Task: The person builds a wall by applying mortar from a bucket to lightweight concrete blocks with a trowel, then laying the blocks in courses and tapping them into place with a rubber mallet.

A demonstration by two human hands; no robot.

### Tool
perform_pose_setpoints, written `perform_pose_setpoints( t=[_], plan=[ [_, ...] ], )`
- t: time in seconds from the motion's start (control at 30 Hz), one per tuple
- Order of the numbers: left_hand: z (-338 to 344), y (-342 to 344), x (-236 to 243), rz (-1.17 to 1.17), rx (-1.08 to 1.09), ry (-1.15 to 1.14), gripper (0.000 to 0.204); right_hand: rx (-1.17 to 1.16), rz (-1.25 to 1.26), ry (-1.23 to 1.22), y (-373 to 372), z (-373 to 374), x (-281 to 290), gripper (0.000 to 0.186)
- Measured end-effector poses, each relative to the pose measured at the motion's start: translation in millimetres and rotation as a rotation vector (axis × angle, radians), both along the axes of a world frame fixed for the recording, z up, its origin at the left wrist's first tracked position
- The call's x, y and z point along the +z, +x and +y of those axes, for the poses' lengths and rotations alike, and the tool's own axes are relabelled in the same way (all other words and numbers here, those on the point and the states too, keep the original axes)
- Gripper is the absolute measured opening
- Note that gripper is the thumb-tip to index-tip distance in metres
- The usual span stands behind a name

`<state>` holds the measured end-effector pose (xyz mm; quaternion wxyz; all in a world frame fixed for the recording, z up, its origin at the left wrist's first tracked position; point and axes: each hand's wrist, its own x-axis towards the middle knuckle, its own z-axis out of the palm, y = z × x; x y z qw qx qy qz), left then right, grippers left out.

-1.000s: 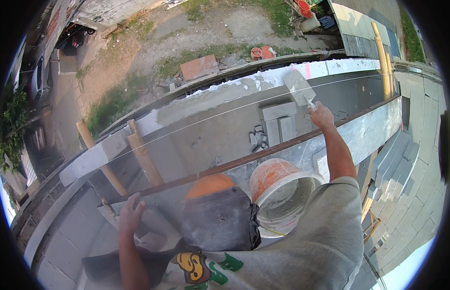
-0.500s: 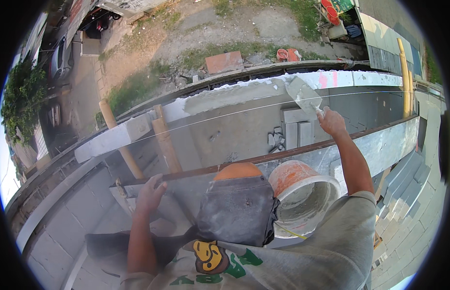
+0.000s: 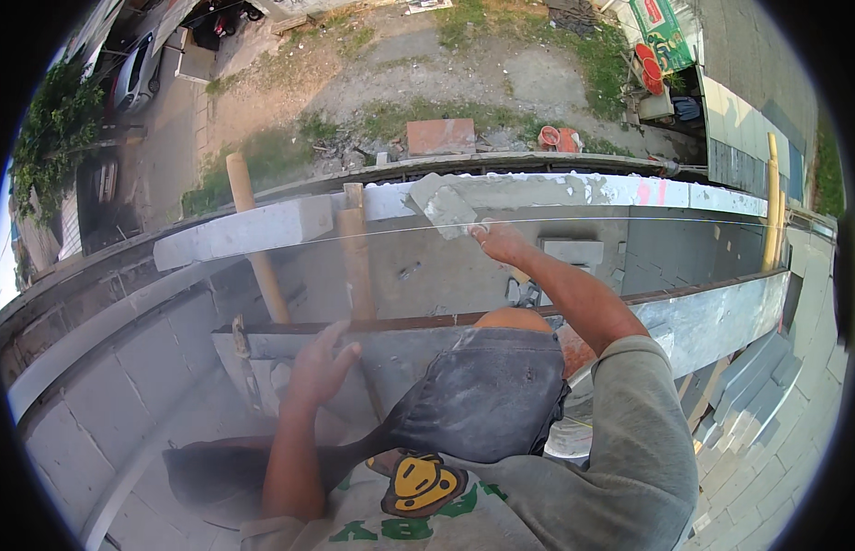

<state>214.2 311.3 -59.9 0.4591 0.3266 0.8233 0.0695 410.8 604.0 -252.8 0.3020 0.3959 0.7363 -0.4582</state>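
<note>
My right hand (image 3: 501, 242) is closed round the handle of a trowel (image 3: 445, 208). The trowel's broad blade, smeared with grey mortar, lies against the near edge of the white block wall (image 3: 616, 189). Wet grey mortar (image 3: 528, 191) coats the top of that wall to the right of the blade. My left hand (image 3: 324, 365) has its fingers apart and holds nothing; it is over the near side of the long plank (image 3: 409, 344). My right arm and sleeve partly hide a mortar bucket (image 3: 574, 413) beside my knee.
A taut string (image 3: 556, 219) runs along the wall. Bamboo poles (image 3: 356, 266) stand by a gap in it, next to a white block (image 3: 253, 231). Stacked grey blocks (image 3: 574, 251) stand below, between wall and plank. Beyond the wall, the ground (image 3: 390, 55) lies far lower.
My right hand has carried the trowel leftward along the wall top, to the left end of the mortar. My arm now covers much of the bucket. The whole view has shifted slightly.
</note>
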Motion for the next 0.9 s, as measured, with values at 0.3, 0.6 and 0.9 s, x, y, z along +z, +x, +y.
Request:
perform_pose_setpoints(
  t=[0.3, 0.6, 0.9],
  plan=[
    [-14, -6, 5, -0.043, -0.017, 0.012, 0.053, 0.178, 0.053, 0.073, -35, -58, -15, 0.05],
    [-17, -3, 9, -0.046, -0.003, 0.021, 0.053, 0.282, 0.012, 0.19, -54, -47, -1, 0.046],
    [-5, -2, 2, -0.053, -0.009, 0.035, 0.052, 0.648, -0.089, 0.188, -8, -30, 3, 0.045]
  ],
)
